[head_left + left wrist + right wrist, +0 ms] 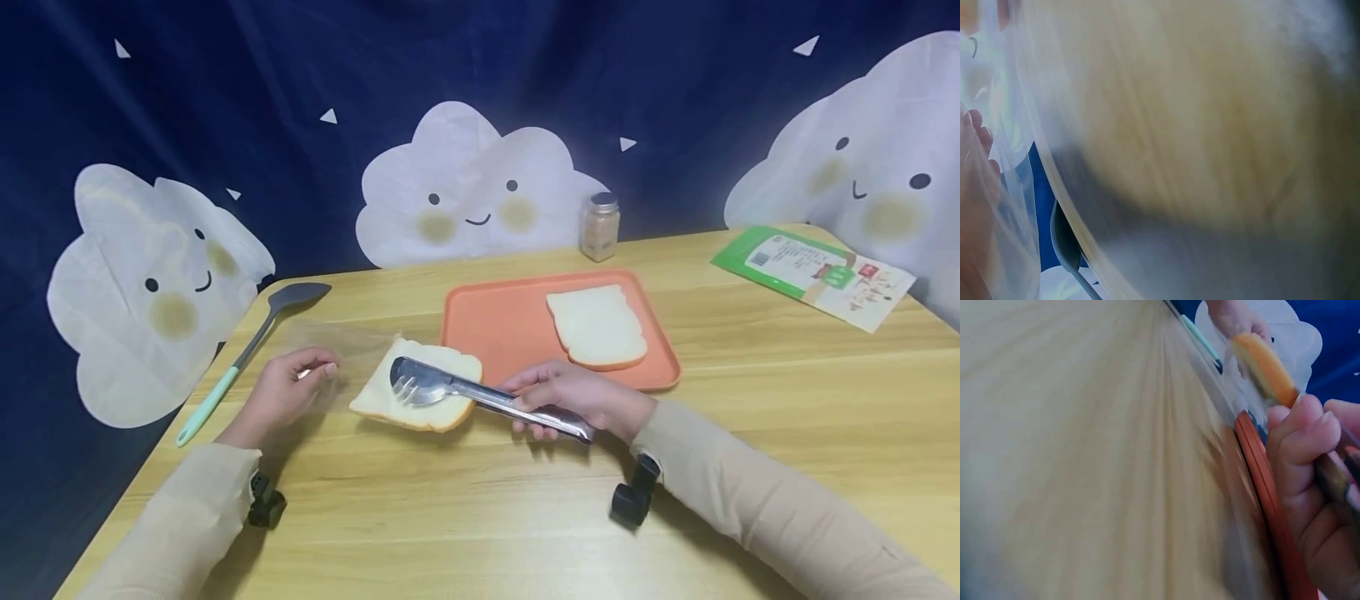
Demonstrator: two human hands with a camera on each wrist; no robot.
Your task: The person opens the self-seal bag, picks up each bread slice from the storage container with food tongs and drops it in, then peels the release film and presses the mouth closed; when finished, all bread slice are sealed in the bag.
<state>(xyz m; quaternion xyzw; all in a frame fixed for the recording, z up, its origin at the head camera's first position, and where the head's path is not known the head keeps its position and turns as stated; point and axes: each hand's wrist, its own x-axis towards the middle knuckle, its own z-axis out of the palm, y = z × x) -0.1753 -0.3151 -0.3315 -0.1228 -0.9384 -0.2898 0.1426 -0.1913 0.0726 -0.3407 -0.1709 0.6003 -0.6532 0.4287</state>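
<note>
Evidently, the right hand (573, 396) has its fingers curled firmly round metal serving tongs (480, 393), whose head covers a white bread slice (447, 359) left of those fingertips; the tongs' underside is hidden. The left hand (285, 387) is nearly closed, thumb and fingers pinching a clear plastic bag (348, 342) between themselves and the slice. Just beyond the right fingers lies an orange tray (498, 325) bearing a second bread slice (597, 325). Risks, as judged: a slack squeeze could let the slice swivel or drop across the tray's rim; excess pressure could dent or tear soft crumb; film snagging the crust could drag the slice sideways.
</note>
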